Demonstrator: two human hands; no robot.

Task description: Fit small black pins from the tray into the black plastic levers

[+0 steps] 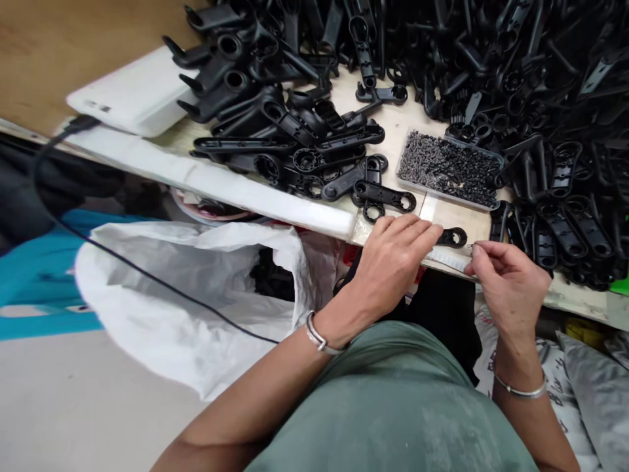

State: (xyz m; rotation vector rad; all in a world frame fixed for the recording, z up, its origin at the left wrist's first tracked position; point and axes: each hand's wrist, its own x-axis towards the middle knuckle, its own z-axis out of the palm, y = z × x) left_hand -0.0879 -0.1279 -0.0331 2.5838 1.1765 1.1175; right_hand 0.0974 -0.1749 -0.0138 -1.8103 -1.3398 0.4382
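Note:
My left hand (393,259) lies over the table's front edge, fingers closed together on a black plastic part (453,236) whose ring end sticks out past the fingertips. My right hand (506,278) is just to its right, thumb and forefinger pinched on something tiny, perhaps a small screw, too small to name. A clear tray (448,169) of small black screws sits just beyond both hands. A loose black ring-ended arm (384,195) lies left of the tray.
Large heaps of black plastic arms (515,72) cover the table (393,118) behind and at right. A white box (132,92) sits at the left end. Below the edge hangs a white sack (187,295) with black parts inside. A black cable (122,259) crosses it.

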